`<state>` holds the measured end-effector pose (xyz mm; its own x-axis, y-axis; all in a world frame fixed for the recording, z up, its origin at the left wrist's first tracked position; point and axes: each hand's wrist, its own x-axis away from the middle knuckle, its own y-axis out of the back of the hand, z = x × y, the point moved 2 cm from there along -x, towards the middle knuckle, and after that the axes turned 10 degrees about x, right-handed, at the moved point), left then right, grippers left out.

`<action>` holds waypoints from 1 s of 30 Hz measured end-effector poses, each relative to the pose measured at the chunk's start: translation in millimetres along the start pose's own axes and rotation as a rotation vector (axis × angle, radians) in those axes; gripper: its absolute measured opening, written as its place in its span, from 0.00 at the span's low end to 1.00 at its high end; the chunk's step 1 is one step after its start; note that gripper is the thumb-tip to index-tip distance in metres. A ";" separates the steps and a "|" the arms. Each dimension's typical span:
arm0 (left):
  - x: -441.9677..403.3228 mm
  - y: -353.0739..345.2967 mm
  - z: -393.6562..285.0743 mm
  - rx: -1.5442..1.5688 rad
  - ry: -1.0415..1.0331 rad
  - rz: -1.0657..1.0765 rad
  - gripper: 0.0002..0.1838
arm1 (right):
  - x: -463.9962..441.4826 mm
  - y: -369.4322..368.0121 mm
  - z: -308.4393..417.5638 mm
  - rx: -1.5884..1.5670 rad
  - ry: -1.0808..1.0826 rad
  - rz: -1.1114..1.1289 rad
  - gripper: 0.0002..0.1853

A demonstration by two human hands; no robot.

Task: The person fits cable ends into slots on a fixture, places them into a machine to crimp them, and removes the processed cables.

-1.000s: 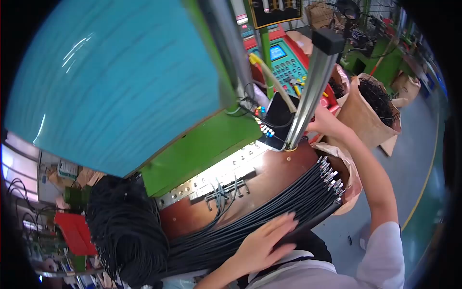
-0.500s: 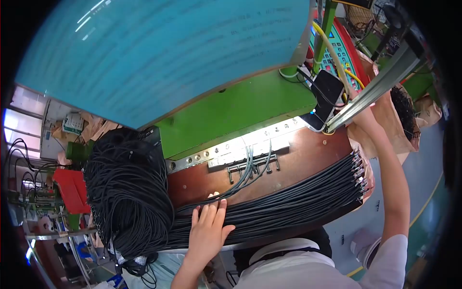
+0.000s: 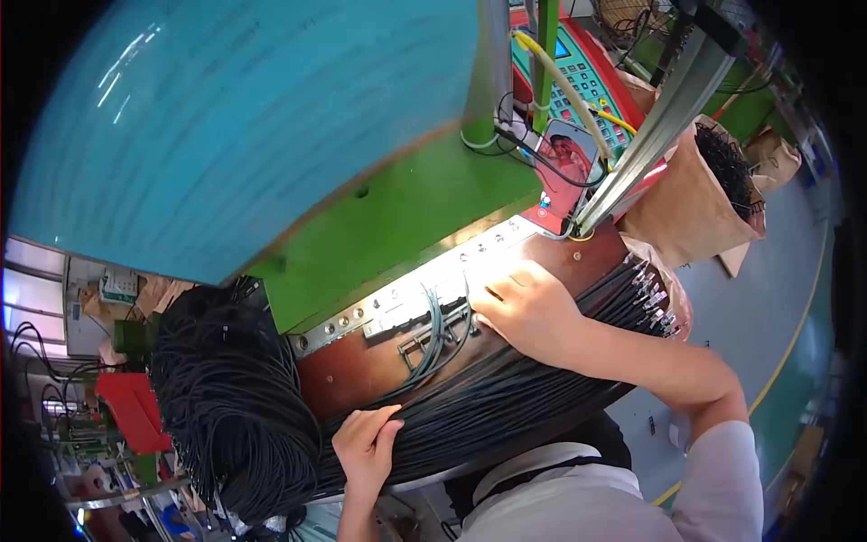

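Note:
My left hand (image 3: 366, 444) is closed at the left part of a long bundle of black cables (image 3: 506, 397), its thumb and forefinger pinched on a black cable. Over the right end of the metal fixture (image 3: 424, 318), my right hand (image 3: 533, 312) has its fingers curled inward; the hand hides whatever is between the fingertips. A few thin cables (image 3: 437, 339) loop from the fixture down toward the left hand. The bundle's metal-tipped ends (image 3: 655, 298) fan out at the right edge of the brown work surface (image 3: 327, 379).
A big heap of black cables (image 3: 230, 388) hangs at the left. Behind the fixture stands a green machine beam (image 3: 406, 217) under a blue panel (image 3: 253, 117). A lit phone (image 3: 567, 172), a keypad console (image 3: 578, 77) and a metal post (image 3: 659, 117) are at the right, near a paper bag (image 3: 691, 203).
My right hand has come from beside the phone and post to the fixture. My left hand has gone from lying spread on the cables to a pinch. The phone's screen has lit up.

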<state>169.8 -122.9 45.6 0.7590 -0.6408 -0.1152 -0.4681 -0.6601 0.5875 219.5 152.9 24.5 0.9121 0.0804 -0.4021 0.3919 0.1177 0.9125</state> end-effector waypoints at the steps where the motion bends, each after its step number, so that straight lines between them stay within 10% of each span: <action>1: 2.0 1.7 0.3 0.041 0.063 -0.003 0.08 | 1.8 3.8 -1.3 0.018 -0.047 0.011 0.15; 6: -1.2 7.6 18.5 0.460 0.171 0.075 0.07 | 37.5 32.2 -36.3 -0.217 -0.444 0.120 0.11; 11: -20.9 20.1 0.5 0.377 0.458 0.506 0.09 | 117.5 119.1 -95.9 -0.081 -0.723 -0.309 0.09; 13: -45.6 12.3 -27.5 0.188 0.380 0.722 0.12 | 169.7 146.0 -135.4 -0.016 -0.952 -0.144 0.10; 18: -103.7 -75.8 -76.4 0.185 0.116 1.045 0.18 | 142.1 133.0 -180.5 -0.108 -0.807 0.079 0.14; 20: -115.7 -117.8 -100.1 0.377 0.257 1.073 0.17 | 72.8 113.4 -170.9 -0.050 -0.259 -0.077 0.15; 30: -27.6 -101.7 -118.9 1.309 0.960 0.715 0.11 | -35.5 11.4 -200.0 -0.070 0.185 -0.090 0.08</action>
<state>250.3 8.5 84.2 0.0119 -0.8000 0.5999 -0.4515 -0.5396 -0.7106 167.5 349.3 34.0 0.8334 0.2462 -0.4948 0.4558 0.2002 0.8673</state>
